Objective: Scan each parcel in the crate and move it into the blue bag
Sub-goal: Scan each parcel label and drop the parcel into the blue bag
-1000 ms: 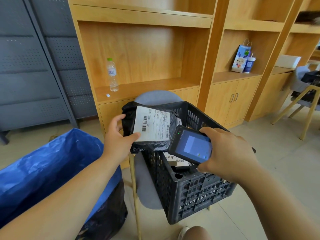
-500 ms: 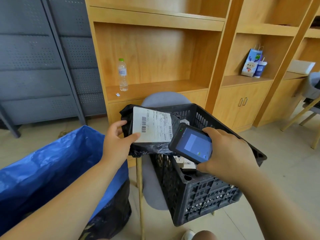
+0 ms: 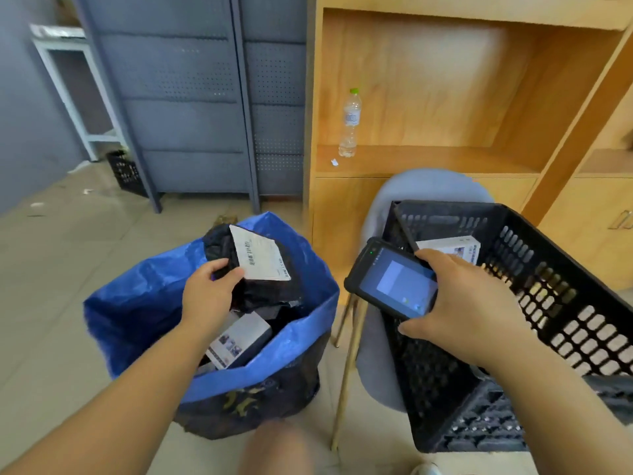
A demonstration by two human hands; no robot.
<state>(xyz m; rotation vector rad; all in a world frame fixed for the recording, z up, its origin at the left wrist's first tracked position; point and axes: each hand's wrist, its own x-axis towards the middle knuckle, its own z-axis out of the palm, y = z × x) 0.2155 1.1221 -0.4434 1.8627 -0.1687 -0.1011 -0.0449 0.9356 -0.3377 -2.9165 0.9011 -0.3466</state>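
One black mailer parcel point(image 3: 260, 265) hangs over the mouth of the blue bag point(image 3: 144, 293), pinched at its edge by the left hand point(image 3: 209, 289) and not yet released. Beside the crate point(image 3: 548, 286), the right hand point(image 3: 469, 303) grips the handheld scanner point(image 3: 394, 282). A white box point(image 3: 239, 341) already lies in the bag; at least one boxed parcel point(image 3: 452, 250) lies in the crate, left to process

A black poly parcel point(image 3: 260, 269) with a white barcode label is held tilted over the open blue bag point(image 3: 137, 303) by the left hand point(image 3: 209, 296). A white boxed parcel point(image 3: 239, 341) is seen lying inside the bag. A second white box point(image 3: 448, 250) is seen in the black crate point(image 3: 548, 296), behind the scanner point(image 3: 394, 279) gripped in the right hand point(image 3: 469, 303).
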